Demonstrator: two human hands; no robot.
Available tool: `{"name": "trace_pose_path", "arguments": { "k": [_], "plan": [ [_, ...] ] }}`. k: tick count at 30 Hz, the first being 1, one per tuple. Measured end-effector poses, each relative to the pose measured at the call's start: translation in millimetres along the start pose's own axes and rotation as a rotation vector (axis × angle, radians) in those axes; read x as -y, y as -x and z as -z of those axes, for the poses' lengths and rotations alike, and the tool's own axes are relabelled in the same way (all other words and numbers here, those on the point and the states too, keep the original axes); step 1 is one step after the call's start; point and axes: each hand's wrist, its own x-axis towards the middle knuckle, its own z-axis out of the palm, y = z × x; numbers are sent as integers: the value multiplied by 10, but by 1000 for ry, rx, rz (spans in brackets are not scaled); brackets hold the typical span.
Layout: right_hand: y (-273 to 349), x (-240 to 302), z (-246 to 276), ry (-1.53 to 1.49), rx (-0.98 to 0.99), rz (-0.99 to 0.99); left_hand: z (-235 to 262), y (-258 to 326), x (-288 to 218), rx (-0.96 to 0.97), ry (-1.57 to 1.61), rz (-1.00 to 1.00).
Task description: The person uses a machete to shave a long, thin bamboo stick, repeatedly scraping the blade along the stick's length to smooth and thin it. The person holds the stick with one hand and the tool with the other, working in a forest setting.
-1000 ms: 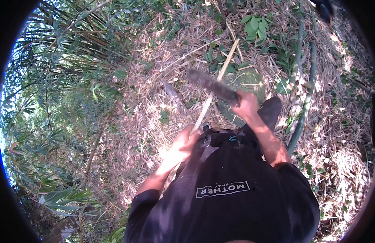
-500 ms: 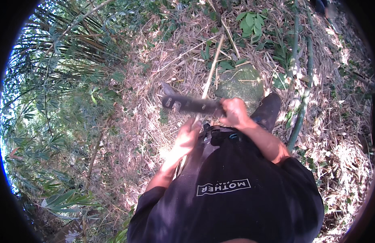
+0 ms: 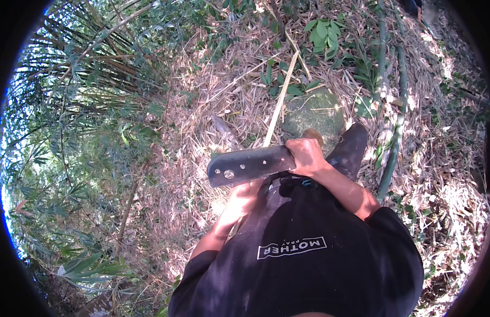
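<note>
Steel cleaver (image 3: pixel 250 166) above bamboo strip (image 3: pixel 280 100)

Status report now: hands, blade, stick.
Right hand grips cleaver, blade flat, pointing left. Left hand holds pale stick beneath it. Stick runs past mossy rock.

The knife (image 3: pixel 250 165) lies crosswise in front of the person's chest, its handle in the right hand (image 3: pixel 307 156) and its blade pointing left. The left hand (image 3: pixel 241 199) sits just below the blade, around a thin stick (image 3: pixel 279 103) that runs up and away behind the knife. A rock (image 3: pixel 313 112) lies right of the stick, with a boot (image 3: pixel 352 148) beside it.
</note>
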Motion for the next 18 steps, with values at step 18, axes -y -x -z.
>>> {"name": "trace_pose_path", "arguments": {
  "k": [18],
  "plan": [
    [-42,-942,-297,-277,-403,-756,-14,90,-162,-118,-281,-52]
  ]
}}
